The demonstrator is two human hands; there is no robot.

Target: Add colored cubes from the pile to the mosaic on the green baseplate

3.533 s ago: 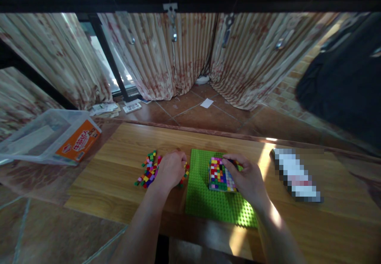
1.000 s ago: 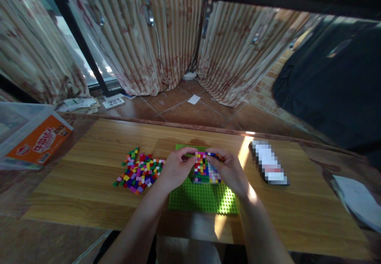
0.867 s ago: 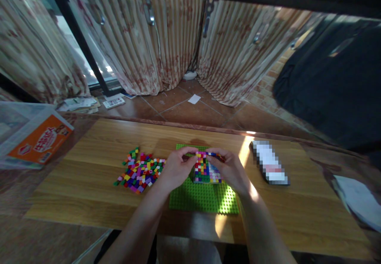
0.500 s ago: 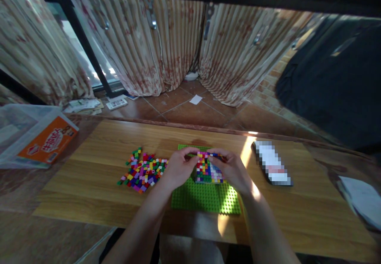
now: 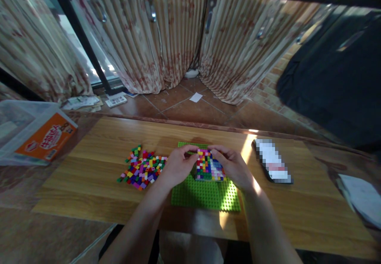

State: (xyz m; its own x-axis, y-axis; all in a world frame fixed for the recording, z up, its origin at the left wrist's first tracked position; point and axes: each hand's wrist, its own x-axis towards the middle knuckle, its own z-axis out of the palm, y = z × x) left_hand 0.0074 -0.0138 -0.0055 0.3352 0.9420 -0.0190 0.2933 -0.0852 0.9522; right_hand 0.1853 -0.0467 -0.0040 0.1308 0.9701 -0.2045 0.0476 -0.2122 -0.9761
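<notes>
A block of small multicoloured bricks stands on a green studded baseplate in the middle of the wooden table. My left hand curls against the block's left side, its fingertips pinched at the top far edge. My right hand curls against the right side, fingertips meeting the left ones at that same edge. A loose pile of small coloured bricks lies just left of my left hand.
A dark flat object with a blurred face lies right of the baseplate. A clear plastic box with an orange label sits at the far left. White paper rests at the right edge. Curtains hang behind the table.
My left hand left the loose brick pile and joined the right hand at the top of the brick block. Over the last second both hands stay there.
</notes>
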